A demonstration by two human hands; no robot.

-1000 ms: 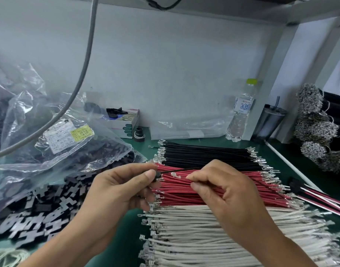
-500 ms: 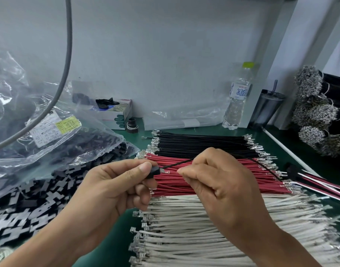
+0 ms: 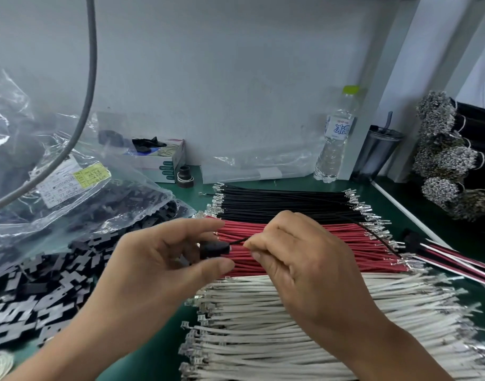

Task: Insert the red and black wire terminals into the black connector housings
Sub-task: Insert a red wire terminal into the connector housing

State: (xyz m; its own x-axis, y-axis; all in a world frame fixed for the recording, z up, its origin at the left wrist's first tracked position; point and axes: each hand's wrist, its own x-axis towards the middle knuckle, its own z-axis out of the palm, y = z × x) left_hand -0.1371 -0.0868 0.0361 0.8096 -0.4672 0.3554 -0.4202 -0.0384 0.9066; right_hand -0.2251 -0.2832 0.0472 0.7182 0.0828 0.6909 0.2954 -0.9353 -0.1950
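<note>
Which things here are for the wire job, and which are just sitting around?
For the job:
- left hand holding the black connector housing
- right hand pinching the black wire
- black wires and red wires on the table
- loose housings

Just lying about:
- water bottle
- dark tumbler
- white wires
- small box

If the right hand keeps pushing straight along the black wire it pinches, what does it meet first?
The black connector housing held in the left hand. The right hand pinches the black wire, whose near end already reaches the housing; behind it lie the left fingers. Depth is hard to judge.
</note>
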